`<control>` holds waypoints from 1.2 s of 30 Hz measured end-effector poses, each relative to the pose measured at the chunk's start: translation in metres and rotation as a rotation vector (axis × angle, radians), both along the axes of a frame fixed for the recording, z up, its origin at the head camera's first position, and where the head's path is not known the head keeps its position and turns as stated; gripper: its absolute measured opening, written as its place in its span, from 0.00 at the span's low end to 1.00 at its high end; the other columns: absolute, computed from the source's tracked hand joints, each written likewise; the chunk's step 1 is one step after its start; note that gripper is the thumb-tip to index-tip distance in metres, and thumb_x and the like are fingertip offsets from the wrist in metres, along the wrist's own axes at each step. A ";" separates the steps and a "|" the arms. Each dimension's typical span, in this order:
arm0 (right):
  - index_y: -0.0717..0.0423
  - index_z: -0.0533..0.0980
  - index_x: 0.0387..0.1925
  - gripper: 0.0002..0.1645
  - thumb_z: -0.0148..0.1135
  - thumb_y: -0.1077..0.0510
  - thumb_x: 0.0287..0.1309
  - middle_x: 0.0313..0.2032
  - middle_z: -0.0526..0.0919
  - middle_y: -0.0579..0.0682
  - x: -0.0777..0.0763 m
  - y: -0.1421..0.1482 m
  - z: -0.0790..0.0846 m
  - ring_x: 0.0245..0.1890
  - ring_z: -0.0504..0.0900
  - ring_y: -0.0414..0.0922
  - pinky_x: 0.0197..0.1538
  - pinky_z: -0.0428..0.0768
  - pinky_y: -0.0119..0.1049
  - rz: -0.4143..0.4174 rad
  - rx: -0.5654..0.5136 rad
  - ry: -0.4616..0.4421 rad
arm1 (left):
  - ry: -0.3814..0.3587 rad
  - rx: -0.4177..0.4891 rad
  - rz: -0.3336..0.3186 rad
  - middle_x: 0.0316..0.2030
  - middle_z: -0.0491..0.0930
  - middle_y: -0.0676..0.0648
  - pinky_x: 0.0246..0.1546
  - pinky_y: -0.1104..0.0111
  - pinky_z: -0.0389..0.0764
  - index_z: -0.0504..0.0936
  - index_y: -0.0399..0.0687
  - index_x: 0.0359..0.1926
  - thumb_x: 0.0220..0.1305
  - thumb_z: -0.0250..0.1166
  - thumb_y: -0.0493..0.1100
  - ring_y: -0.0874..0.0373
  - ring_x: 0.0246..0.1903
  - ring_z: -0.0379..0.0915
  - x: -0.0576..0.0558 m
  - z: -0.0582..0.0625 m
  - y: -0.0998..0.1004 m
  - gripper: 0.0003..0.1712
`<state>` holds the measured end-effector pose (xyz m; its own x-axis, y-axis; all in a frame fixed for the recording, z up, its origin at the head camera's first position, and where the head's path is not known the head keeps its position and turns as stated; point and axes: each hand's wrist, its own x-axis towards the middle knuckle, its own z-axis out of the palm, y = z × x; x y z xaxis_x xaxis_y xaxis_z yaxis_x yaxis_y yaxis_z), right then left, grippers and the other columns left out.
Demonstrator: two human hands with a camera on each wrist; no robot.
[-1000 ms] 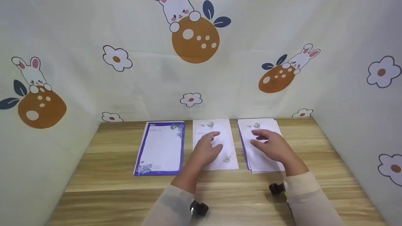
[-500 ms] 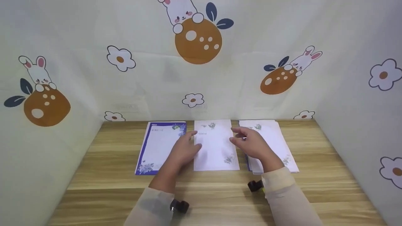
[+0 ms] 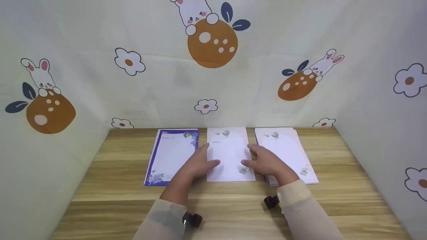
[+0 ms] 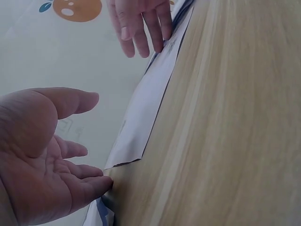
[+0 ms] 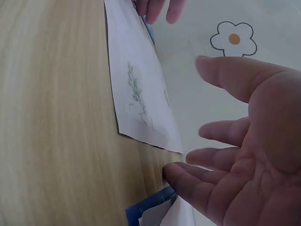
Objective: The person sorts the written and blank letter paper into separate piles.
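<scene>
A white sheet of paper with green floral prints (image 3: 230, 153) lies at the middle of the table, between both hands. My left hand (image 3: 198, 163) is at its left edge, fingers extended and thumb over the paper. At the right edge is my right hand (image 3: 266, 162), fingers relaxed and thumb reaching over the sheet. In the left wrist view the left fingertips (image 4: 106, 183) are down at the tabletop beside the paper (image 4: 146, 103). From the right wrist, the right little finger (image 5: 175, 173) rests low by the corner of the sheet (image 5: 141, 94). Neither hand grips anything.
To the left lies a purple-bordered sheet with blue flowers (image 3: 171, 153) on other paper. Right of the middle sheet is a stack topped by a white floral sheet (image 3: 293, 150), with purple edges underneath. A patterned curtain (image 3: 160, 83) rises behind the wooden table (image 3: 227, 210).
Both hands have shifted left from over the middle sheet and right stack, then come down to either side of the middle sheet. The papers appear to stay in place.
</scene>
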<state>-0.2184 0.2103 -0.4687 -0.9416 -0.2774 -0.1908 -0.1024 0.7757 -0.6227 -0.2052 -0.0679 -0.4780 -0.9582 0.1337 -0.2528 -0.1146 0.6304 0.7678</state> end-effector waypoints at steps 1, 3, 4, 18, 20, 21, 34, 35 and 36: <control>0.55 0.63 0.81 0.50 0.70 0.40 0.68 0.83 0.62 0.60 0.001 0.001 -0.001 0.84 0.58 0.62 0.86 0.57 0.61 0.022 0.006 0.001 | -0.001 -0.014 -0.018 0.86 0.51 0.41 0.87 0.46 0.50 0.56 0.50 0.86 0.68 0.71 0.57 0.41 0.86 0.45 0.001 0.000 0.000 0.53; 0.51 0.65 0.81 0.49 0.72 0.40 0.66 0.84 0.59 0.57 0.003 0.002 -0.001 0.85 0.56 0.60 0.86 0.56 0.61 0.072 0.027 0.002 | -0.001 -0.050 -0.061 0.87 0.49 0.44 0.87 0.45 0.50 0.58 0.55 0.85 0.67 0.72 0.58 0.42 0.87 0.44 0.002 -0.001 0.000 0.53; 0.49 0.66 0.81 0.48 0.73 0.40 0.65 0.85 0.58 0.55 0.004 0.003 -0.002 0.86 0.55 0.59 0.86 0.55 0.60 0.099 0.040 0.002 | 0.001 -0.072 -0.086 0.88 0.48 0.46 0.87 0.44 0.50 0.59 0.58 0.85 0.66 0.73 0.58 0.43 0.87 0.43 0.002 -0.002 0.000 0.52; 0.43 0.72 0.77 0.46 0.79 0.46 0.60 0.83 0.63 0.46 0.014 -0.004 -0.006 0.86 0.52 0.59 0.86 0.54 0.62 0.177 0.166 0.015 | 0.102 -0.293 -0.270 0.86 0.53 0.42 0.87 0.46 0.51 0.69 0.51 0.80 0.62 0.77 0.53 0.40 0.86 0.46 0.008 -0.006 0.003 0.48; 0.44 0.72 0.77 0.46 0.79 0.47 0.59 0.83 0.64 0.46 0.014 -0.005 -0.007 0.86 0.53 0.59 0.86 0.56 0.60 0.165 0.167 0.024 | 0.107 -0.298 -0.265 0.85 0.55 0.42 0.87 0.46 0.52 0.70 0.50 0.79 0.63 0.77 0.52 0.40 0.86 0.47 0.008 -0.006 0.004 0.47; 0.44 0.72 0.77 0.46 0.80 0.47 0.59 0.82 0.65 0.46 0.014 -0.005 -0.007 0.86 0.54 0.59 0.86 0.56 0.60 0.157 0.164 0.029 | 0.107 -0.303 -0.260 0.85 0.55 0.42 0.87 0.46 0.52 0.70 0.50 0.79 0.63 0.77 0.52 0.40 0.86 0.47 0.008 -0.005 0.005 0.47; 0.44 0.79 0.71 0.43 0.85 0.50 0.52 0.69 0.83 0.46 0.011 -0.015 -0.012 0.69 0.74 0.54 0.76 0.74 0.52 0.050 0.150 0.137 | 0.163 -0.287 -0.145 0.77 0.72 0.44 0.84 0.50 0.62 0.73 0.49 0.77 0.63 0.78 0.45 0.44 0.80 0.62 0.008 -0.006 0.013 0.43; 0.44 0.79 0.70 0.43 0.85 0.50 0.52 0.69 0.84 0.46 0.011 -0.016 -0.012 0.69 0.75 0.54 0.76 0.74 0.52 0.049 0.150 0.141 | 0.161 -0.285 -0.143 0.77 0.72 0.44 0.84 0.50 0.62 0.73 0.49 0.77 0.63 0.78 0.45 0.44 0.80 0.62 0.008 -0.006 0.014 0.43; 0.45 0.80 0.70 0.43 0.85 0.50 0.52 0.68 0.84 0.47 0.010 -0.016 -0.012 0.69 0.75 0.54 0.77 0.74 0.52 0.053 0.150 0.146 | 0.159 -0.284 -0.141 0.78 0.71 0.44 0.84 0.50 0.62 0.73 0.49 0.77 0.63 0.78 0.45 0.43 0.80 0.62 0.009 -0.005 0.014 0.43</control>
